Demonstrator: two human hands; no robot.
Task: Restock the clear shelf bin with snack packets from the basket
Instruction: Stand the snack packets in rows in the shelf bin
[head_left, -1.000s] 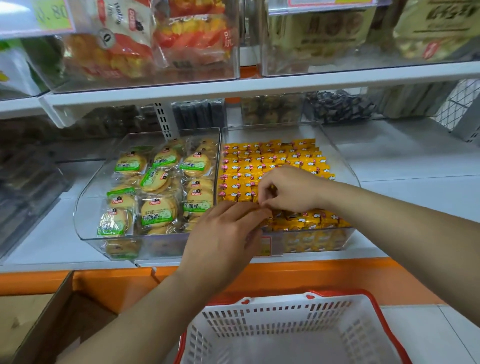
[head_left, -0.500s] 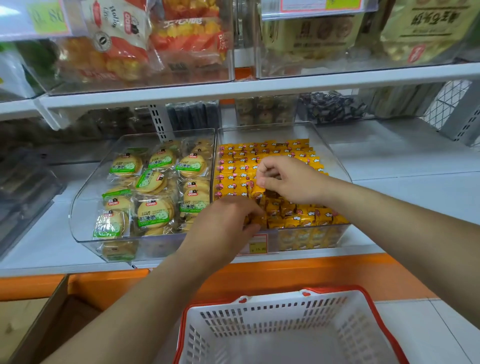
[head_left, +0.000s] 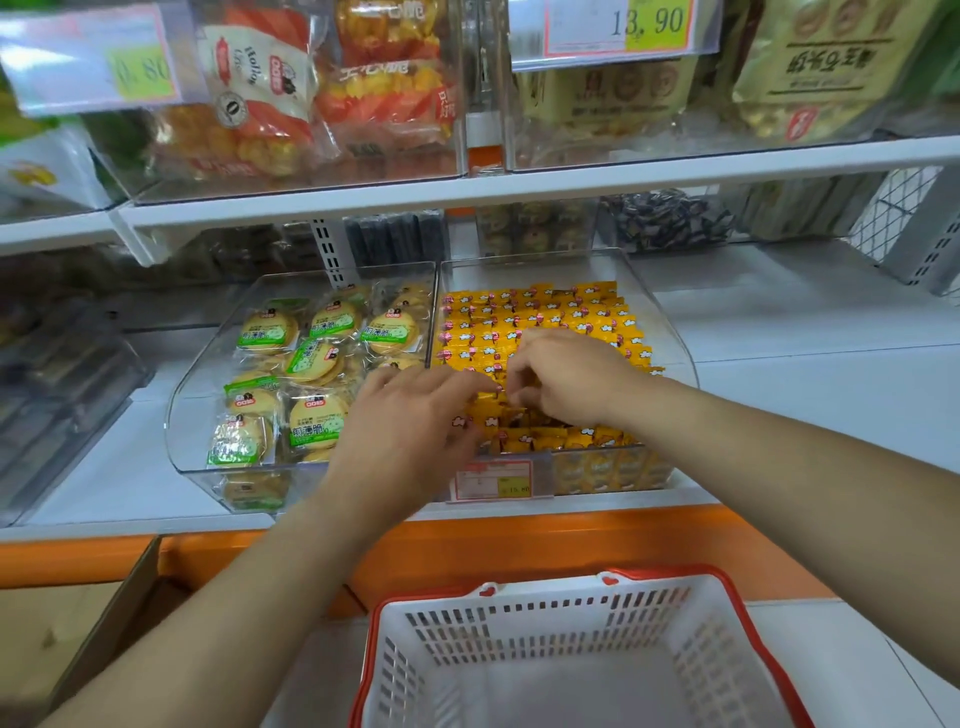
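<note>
- A head-worn camera looked down at a shop shelf, where a person's two bare arms reached forward into a clear shelf bin.
- The bin was packed with yellow snack packets. The back rows lay neat and flat, while the front rows under the hands were tipped and jumbled.
- The left hand lay over the bin's front left corner. Its fingers were stretched fairly straight and rested on the packets without gripping anything.
- The right hand sat just beside it, knuckles up, with curled fingertips pinching at a packet in the jumbled rows (motion blur hid exactly which one).
- A white basket with a red rim stood below the shelf, nearest the camera. No packets showed in the part of it in view, so the restocking appeared close to done.
- Touching the bin's left wall was a second clear bin of round biscuits in green-labelled wrappers.
- A small price tag hung on the front of the yellow bin.
- Likely risks:
  - The bin looked full to its low front wall, so a firm push could send loose packets over the edge.
  - The left hand worked beside the divider and might flick a packet in among the biscuits.
  - Pressing the tilted packets down hard might disturb the tidy rows behind.
</note>
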